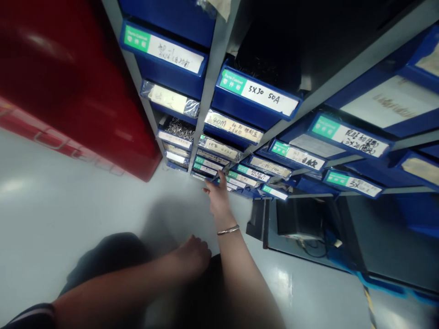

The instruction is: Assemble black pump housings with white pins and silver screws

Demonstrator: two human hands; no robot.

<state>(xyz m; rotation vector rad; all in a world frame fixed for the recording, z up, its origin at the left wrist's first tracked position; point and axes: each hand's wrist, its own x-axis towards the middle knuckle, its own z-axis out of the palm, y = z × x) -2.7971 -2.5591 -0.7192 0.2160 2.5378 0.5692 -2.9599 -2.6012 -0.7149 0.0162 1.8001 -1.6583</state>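
My right hand (217, 195) reaches down to the lowest row of blue parts bins (207, 170) in a grey shelf rack, its fingertips touching the front of a bottom bin; whether it grips anything is hidden. A thin bracelet (228, 230) sits on that wrist. My left hand (193, 254) rests curled low down near my knee, fingers closed with nothing visible in them.
Rows of blue labelled bins fill the rack, one marked "3X30 50A" (260, 93). An open bin of small metal parts (179, 129) sits left of the upright. A red cabinet (68, 77) stands at left. A dark box with cables (299, 218) lies on the grey floor (61, 205).
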